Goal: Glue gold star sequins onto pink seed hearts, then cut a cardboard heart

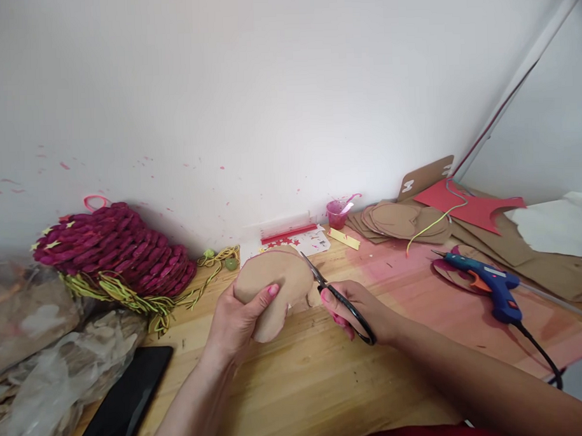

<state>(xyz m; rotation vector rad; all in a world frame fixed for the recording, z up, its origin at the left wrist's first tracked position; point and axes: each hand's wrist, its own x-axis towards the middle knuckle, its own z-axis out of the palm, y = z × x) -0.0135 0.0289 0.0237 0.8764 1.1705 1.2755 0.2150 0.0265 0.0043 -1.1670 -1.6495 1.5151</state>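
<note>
Both hands [235,323] [366,299] closed — cardboard [286,275], scissors [321,285]

1 cardboard piece [289,275], scissors [332,292] at edge

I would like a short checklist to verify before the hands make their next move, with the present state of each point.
1. Left hand grips cardboard piece: ok.
2. Right hand holds scissors: ok.
3. Left thumb away from blades: ok.
4. Left fingers beneath the cardboard, safe from blades: cannot tell, mostly hidden.
5. Glue gun, at right, apart from both hands: ok.
6. Glue gun cool: cannot tell.
</note>
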